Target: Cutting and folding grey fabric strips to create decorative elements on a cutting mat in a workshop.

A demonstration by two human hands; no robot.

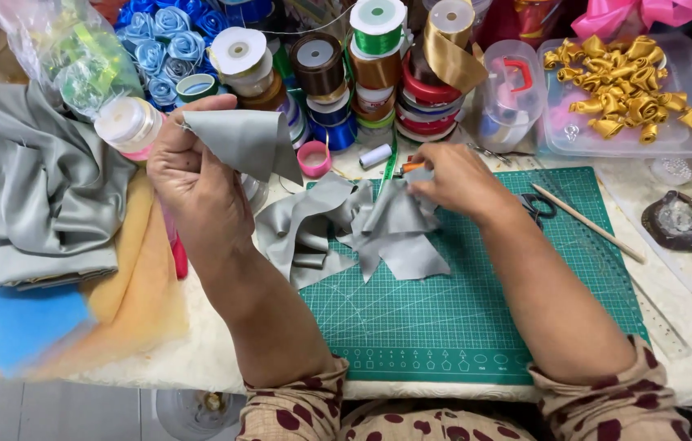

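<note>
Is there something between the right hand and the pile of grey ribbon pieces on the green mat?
Nothing visible does. The right hand already rests on the pile of grey ribbon pieces lying on the green cutting mat. The left hand holds one separate grey piece raised above the table.

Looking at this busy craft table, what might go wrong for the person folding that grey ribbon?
1. The left hand pinches a folded grey ribbon piece only at its edge, so the slippery fold might spring open or slip from the grip.
2. The right hand presses on the loose pile of grey pieces on the green cutting mat; a nudge may scatter them.
3. The ribbon spools are stacked high right behind the hands; a bump might topple them.
</note>
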